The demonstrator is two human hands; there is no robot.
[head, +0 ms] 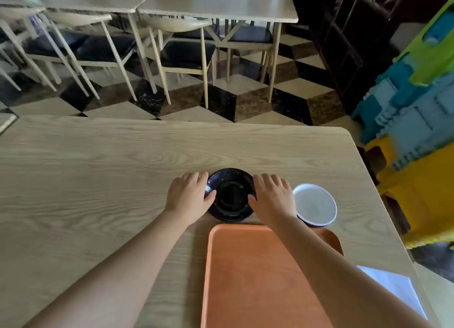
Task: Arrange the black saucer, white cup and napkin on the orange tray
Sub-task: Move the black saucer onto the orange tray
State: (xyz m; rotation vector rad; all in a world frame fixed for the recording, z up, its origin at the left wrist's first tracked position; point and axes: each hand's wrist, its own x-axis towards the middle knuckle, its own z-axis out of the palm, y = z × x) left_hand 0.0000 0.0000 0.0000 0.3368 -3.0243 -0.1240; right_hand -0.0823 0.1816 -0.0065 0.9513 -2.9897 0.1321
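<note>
Pale wood-grain tabletop [98, 168]: black saucer [231, 195] clasped between left hand [188, 200] and right hand [274, 197], grip closed on its rim. Checkered floor [221, 101], chairs [181, 45] beyond.

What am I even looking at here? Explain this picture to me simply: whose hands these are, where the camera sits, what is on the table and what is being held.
There is no machine here. A person wears a wide-angle camera on the head, so the single picture looks forward and down along both bare arms.

The left hand and the right hand sit on either side of a black saucer, thumbs on its rim, gripping it. The saucer looks as if it is resting on the wooden table; I cannot tell whether it is lifted yet.

Just right of the right hand stands a white cup, untouched. Nearer the person lies an orange tray with nothing on it. A white napkin lies at the table's right edge, beside the tray.

Behind are other tables, chairs and coloured crates.
</note>
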